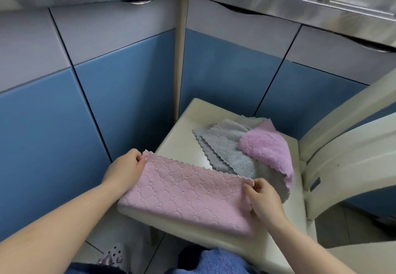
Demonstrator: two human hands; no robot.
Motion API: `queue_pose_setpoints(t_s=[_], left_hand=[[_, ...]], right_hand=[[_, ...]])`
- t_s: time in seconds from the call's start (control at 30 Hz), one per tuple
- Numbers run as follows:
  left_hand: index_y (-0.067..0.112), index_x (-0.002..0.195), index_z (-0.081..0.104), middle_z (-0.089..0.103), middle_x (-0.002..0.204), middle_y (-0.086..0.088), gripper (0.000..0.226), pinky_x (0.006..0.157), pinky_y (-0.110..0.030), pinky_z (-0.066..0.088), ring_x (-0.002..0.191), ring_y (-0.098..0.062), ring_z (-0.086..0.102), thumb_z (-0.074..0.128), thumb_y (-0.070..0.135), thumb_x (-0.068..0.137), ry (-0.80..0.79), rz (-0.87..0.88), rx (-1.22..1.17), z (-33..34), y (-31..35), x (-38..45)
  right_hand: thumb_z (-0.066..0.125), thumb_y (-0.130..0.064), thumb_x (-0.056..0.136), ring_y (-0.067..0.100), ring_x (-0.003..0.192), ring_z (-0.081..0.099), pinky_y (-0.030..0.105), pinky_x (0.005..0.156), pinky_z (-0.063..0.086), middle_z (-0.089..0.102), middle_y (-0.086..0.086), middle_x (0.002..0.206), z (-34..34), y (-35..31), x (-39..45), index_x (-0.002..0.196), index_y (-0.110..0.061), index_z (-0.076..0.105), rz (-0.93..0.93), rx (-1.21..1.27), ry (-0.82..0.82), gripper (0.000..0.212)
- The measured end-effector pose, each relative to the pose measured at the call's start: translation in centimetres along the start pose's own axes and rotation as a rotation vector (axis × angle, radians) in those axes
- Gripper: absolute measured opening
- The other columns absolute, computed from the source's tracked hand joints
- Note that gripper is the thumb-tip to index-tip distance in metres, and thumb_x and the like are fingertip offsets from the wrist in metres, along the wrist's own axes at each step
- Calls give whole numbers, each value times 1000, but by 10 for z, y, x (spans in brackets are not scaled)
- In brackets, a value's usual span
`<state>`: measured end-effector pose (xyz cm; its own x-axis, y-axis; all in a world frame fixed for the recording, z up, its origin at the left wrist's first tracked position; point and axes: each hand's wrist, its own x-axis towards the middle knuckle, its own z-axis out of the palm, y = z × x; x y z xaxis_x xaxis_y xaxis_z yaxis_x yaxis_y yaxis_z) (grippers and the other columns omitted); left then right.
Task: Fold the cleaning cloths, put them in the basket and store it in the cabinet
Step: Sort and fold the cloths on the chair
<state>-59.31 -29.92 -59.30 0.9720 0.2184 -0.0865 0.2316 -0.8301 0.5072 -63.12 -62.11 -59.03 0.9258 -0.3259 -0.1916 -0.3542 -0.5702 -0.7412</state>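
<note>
the chair [216, 242] carried everything, its seat reaching beyond both hands. the pink cloth [186, 196] lay flat across the near part of the seat, its long axis running straight from one grip to the other. the left hand [126, 169] pinched the far left corner, the right hand [262, 198] pinched the far right corner, both equally close. a heap of unfolded cloths [242, 151] sat just beyond the right grip. likely next: bring one end over to the other.

I see both bare forearms reaching forward and down. My left hand [125, 167] pinches with thumb and fingertips, knuckles up; my right hand [262, 197] pinches likewise, fingers curled.
</note>
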Motion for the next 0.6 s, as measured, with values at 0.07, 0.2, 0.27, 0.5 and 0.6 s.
queue_pose_setpoints(t_s=[0.07, 0.2, 0.27, 0.5, 0.6], left_hand=[[21, 83, 49, 59, 72, 1, 23, 54, -29, 38, 66, -17, 54, 42, 39, 96, 7, -22, 3, 2, 0, 2], [15, 101, 48, 60, 81, 0, 29, 53, -27, 36, 70, -16, 55, 44, 44, 95, -22, -95, -15, 7, -4, 6], [16, 118, 40, 60, 88, 0, 41, 58, -28, 40, 77, -17, 57, 45, 48, 93, -7, -147, -63, 6, -8, 6], [18, 115, 60, 58, 113, 3, 25, 93, -37, 41, 108, -19, 53, 50, 27, 94, 176, 268, -66, -5, 25, -44], [19, 132, 50, 49, 137, 3, 36, 108, -32, 28, 129, -16, 41, 42, 23, 97, -25, 383, 39, 19, 51, -72]], right_hand=[[57, -30, 89, 22, 64, 61, 28, 52, 43, 64, 0, 68, 0, 0, 2, 76, -17, 55, -3, -8, -3, 19], [58, -32, 89, 23, 65, 62, 35, 60, 51, 64, -1, 71, 0, -1, 3, 78, -18, 54, -3, 19, 9, 19], [60, -37, 88, 21, 62, 59, 41, 62, 55, 62, 0, 74, 0, -1, -2, 83, -20, 55, 22, 118, 35, 19], [55, -13, 89, 17, 93, 55, 34, 86, 44, 53, -13, 93, 5, -7, -41, 89, -26, 59, -450, 36, 201, 13], [48, -22, 83, 22, 105, 56, 30, 95, 39, 60, 0, 108, 40, -29, -52, 101, -13, 68, -625, -191, 30, 28]])
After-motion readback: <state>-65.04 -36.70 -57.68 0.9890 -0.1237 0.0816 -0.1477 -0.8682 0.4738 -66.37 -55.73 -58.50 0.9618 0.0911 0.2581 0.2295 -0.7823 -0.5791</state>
